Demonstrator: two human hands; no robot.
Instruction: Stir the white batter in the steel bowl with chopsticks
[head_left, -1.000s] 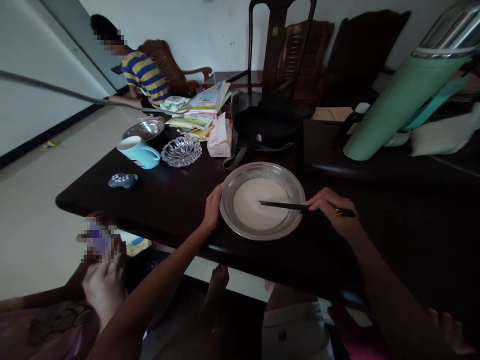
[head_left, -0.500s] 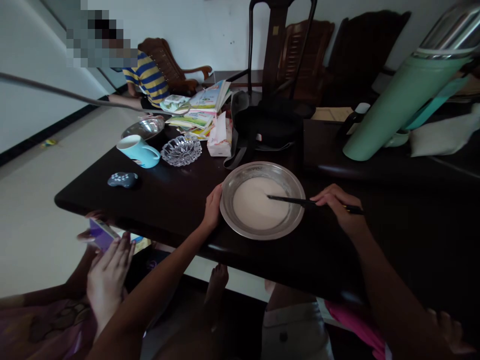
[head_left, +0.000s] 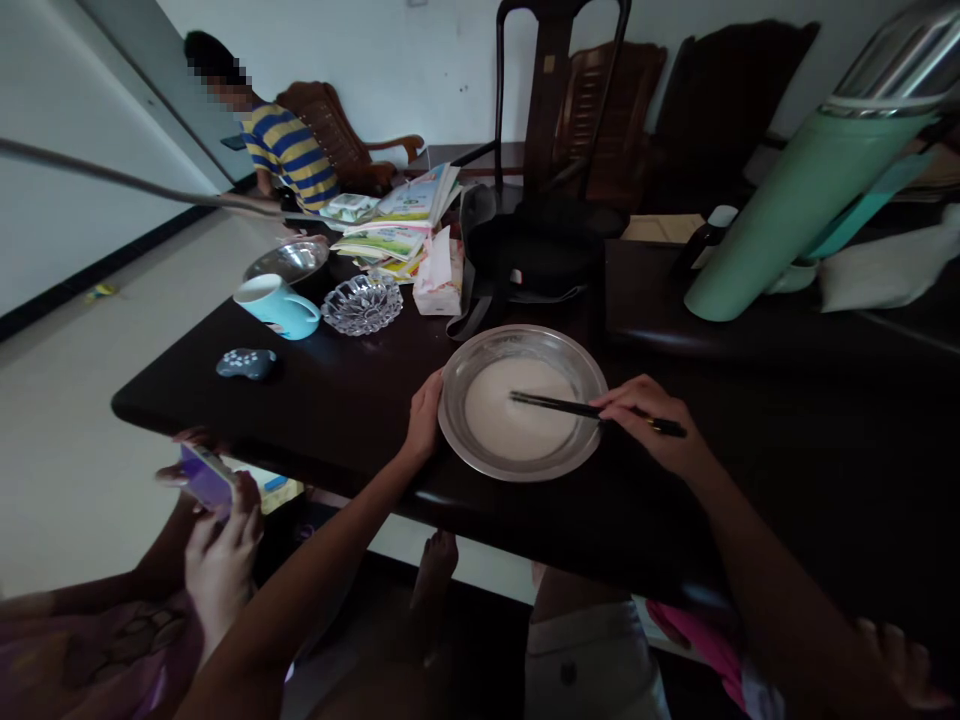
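Note:
A wide metal bowl (head_left: pixel 465 455) stands near the front edge of the dark table, holding a pale, smooth batter (head_left: pixel 502 425). At the bowl's left rim is my left hand (head_left: pixel 425 415), its fingers closed on the edge; some of them are hidden behind the rim. My right hand (head_left: pixel 651 415), right of the bowl, pinches a pair of black chopsticks (head_left: pixel 559 404). Their tips dip into the batter near its middle, and their back ends stick out past my fingers to the right.
Beyond the bowl are a tissue box (head_left: pixel 439 285), a glass dish (head_left: pixel 364 304), a blue mug (head_left: pixel 277 307), a game controller (head_left: pixel 247 363) and books (head_left: pixel 397 225). A tall green thermos (head_left: pixel 795 210) stands right. At left, another person's hands hold a purple phone (head_left: pixel 206 480); a person in stripes sits farther back.
My right hand has moved left toward the bowl, and the chopstick tips have shifted left through the batter. My left hand stays at the rim.

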